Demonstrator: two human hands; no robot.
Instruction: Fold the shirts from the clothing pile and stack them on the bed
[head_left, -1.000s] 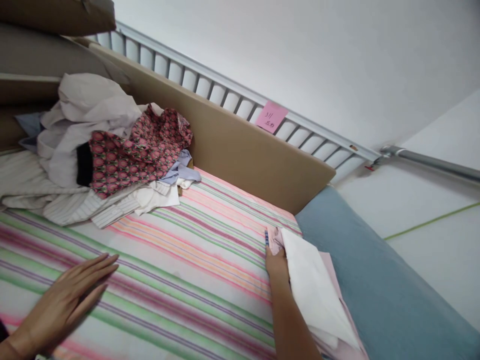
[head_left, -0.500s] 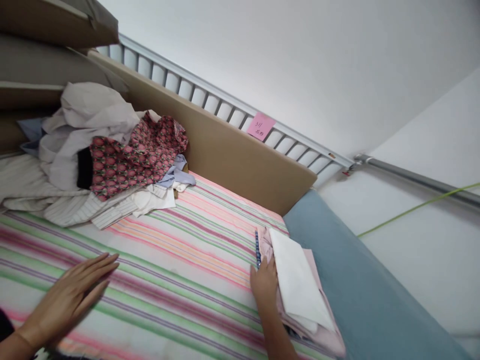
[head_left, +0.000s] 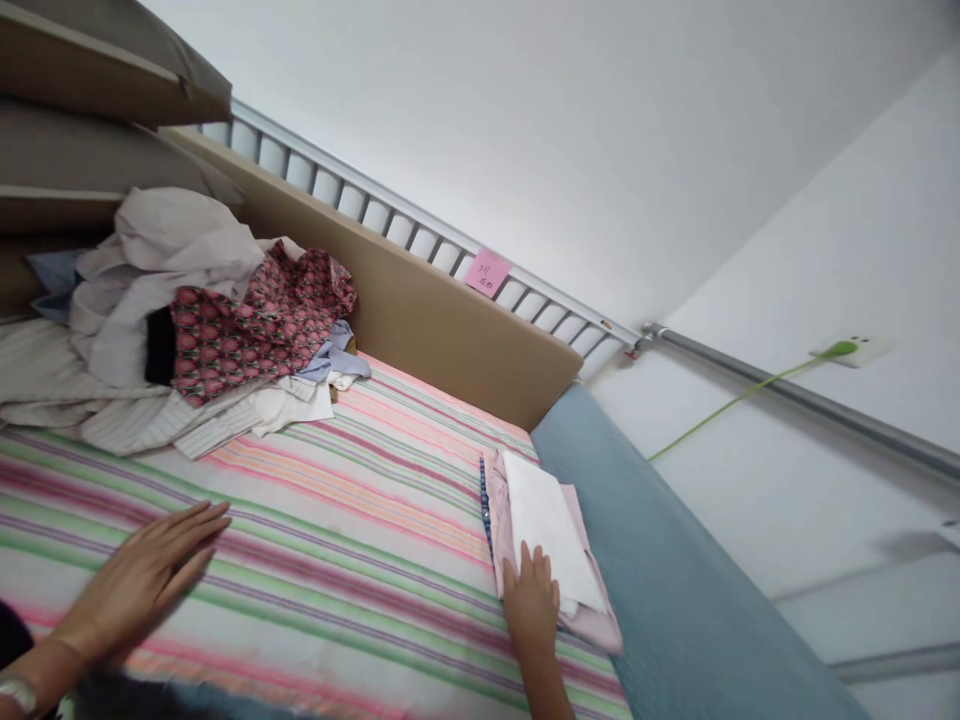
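Note:
My right hand [head_left: 531,600] rests with fingers spread on the near left part of a stack of folded clothes. On top of that stack is a white folded garment [head_left: 546,520]; a pink garment [head_left: 600,628] and a blue checked edge [head_left: 484,500] show under it. My left hand [head_left: 146,565] lies flat with fingers stretched out over the striped sheet [head_left: 360,560], holding nothing. Farther off to the left is a heap of loose clothes, with a red patterned garment [head_left: 255,325] on top, a white shirt [head_left: 172,240] and a striped white garment [head_left: 142,418].
A brown board [head_left: 435,320] and a metal bed rail [head_left: 330,185] run along the far side, with a pink note [head_left: 487,271] on the rail. Grey-brown cushions [head_left: 97,150] are stacked at the left. A blue padded surface [head_left: 660,560] borders the right. A green cord [head_left: 739,400] crosses the wall.
My right hand has moved from the stack's left edge nearer to me and onto the clothes. The view has turned slightly right. My left hand stays flat on the sheet.

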